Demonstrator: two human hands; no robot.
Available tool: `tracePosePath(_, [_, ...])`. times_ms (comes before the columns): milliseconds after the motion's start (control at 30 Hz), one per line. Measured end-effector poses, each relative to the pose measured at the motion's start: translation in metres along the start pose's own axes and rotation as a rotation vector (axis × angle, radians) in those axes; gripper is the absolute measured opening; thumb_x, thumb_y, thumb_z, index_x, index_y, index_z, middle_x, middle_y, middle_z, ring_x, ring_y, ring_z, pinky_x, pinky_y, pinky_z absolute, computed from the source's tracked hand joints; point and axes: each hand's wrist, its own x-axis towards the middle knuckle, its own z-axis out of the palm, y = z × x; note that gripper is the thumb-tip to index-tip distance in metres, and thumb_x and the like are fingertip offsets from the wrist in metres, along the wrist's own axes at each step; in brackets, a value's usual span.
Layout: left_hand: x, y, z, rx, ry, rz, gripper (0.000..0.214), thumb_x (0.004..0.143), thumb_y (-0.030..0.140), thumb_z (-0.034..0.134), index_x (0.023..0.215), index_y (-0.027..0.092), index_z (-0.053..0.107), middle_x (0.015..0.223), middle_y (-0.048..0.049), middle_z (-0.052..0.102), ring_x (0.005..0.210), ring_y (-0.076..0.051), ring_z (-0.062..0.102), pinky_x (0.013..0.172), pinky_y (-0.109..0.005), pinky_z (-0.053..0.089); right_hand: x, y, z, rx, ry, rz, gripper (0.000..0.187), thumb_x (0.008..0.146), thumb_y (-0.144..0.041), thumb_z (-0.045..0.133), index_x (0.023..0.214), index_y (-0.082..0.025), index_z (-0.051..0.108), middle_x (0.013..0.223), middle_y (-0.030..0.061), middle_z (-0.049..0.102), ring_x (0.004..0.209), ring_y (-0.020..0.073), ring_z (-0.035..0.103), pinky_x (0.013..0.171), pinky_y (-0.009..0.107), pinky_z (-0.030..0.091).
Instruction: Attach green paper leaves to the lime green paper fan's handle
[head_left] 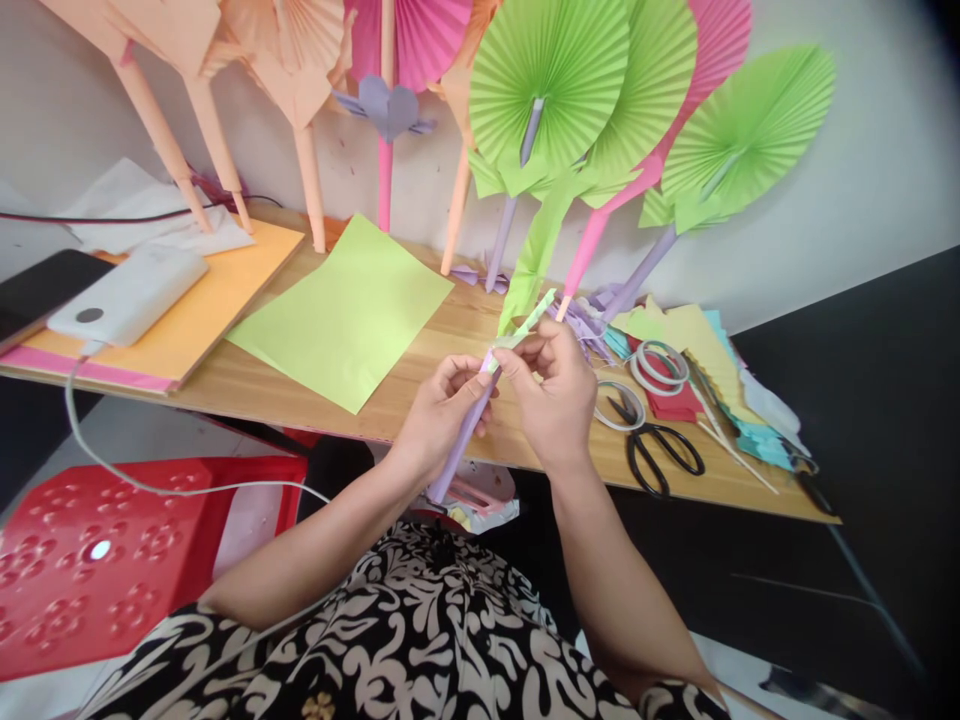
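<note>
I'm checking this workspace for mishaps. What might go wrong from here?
1. The left hand grips the lilac paper tube close to the pale green strip in the right hand; squeezing hard might crease the tube.
2. The black-handled scissors lie at the front edge of the table, so a bump could knock them off.
3. The white cable droops from the white power bank toward the person; a snag might drag it.
</note>
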Motion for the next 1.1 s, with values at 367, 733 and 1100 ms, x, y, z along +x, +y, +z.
tracePosePath(367, [-0.005,-0.002,0.005,-0.030,0.016,0.056,0.024,0.089,0.034,0.071,0.094,0.018,0.054,0.070,0.0041,0.060,0.053,-0.007,0.055,0.049,-0.019,0.044,-0.006,0.012,0.003,-0.220,0.075,-0.516,0.005,0.094,-0.022,0.067,0.097,-0.026,0.066,0.082,-0.0022,0.071,0.076,0.0154,0.068,0.072,0.030,0.053])
tracePosePath(733, [-0.005,-0.005,0.009,-0.072,0.039,0.068,0.023,0.087,0.031,0.072,0.089,0.018,0.052,0.064,0.0051,0.059,0.050,-0.007,0.054,0.047,-0.019,0.044,-0.009,0.007,0.003,-0.193,0.023,-0.554,0.011,0.097,-0.019,0.061,0.090,-0.024,0.067,0.085,0.0012,0.073,0.079,0.0166,0.067,0.073,0.032,0.053])
tracePosePath(1100, [-0.006,-0.007,0.015,-0.096,0.061,0.074,0.016,0.089,0.027,0.068,0.090,0.018,0.055,0.064,0.0055,0.059,0.049,-0.007,0.054,0.047,-0.018,0.045,-0.008,0.005,0.005,-0.177,0.050,-0.479,0.010,0.094,-0.016,0.065,0.090,-0.025,0.067,0.085,-0.0006,0.073,0.080,0.0168,0.067,0.074,0.033,0.051])
